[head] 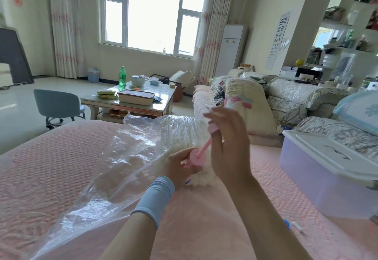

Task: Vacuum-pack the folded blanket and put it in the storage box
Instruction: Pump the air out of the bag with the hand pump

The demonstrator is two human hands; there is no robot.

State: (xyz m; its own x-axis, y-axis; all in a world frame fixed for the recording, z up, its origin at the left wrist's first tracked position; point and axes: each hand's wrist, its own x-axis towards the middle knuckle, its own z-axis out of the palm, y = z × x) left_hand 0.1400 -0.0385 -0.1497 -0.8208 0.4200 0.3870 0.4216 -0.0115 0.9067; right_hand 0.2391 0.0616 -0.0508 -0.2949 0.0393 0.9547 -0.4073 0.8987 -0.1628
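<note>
Two bare forearms are reaching in from the bottom edge over a pink quilted bed cover [51, 167], the left one wearing a pale blue wristband [157, 196]. Left of the left fingers, a large clear plastic bag [114, 157] is lying crumpled across the bed, its near end trailing towards the camera. A cream fluffy blanket [201, 180] is sitting inside the bag, bunched just under and beyond both hands. The left hand [180, 167] is curling its fingers round the barrel of a pink hand pump [197, 156], holding it against the bag. The pump's thin rod is slanting up to the right into the right hand [227, 145]. The right hand's fingers are pinching the pump's pink handle [213, 128], which is pulled well out of the barrel. Right of the right fingers, apart from them, a translucent lilac storage box [319, 180] is resting on the bed with a white lid [335, 153] lying on top.

Well beyond the left fingers, a blue chair [57, 104] is standing beside a low table [131, 106], which is carrying a green bottle [122, 79] and a beige lidded container [136, 97]. Beyond the right fingers, patterned pillows [245, 100] are lying piled on a sofa.
</note>
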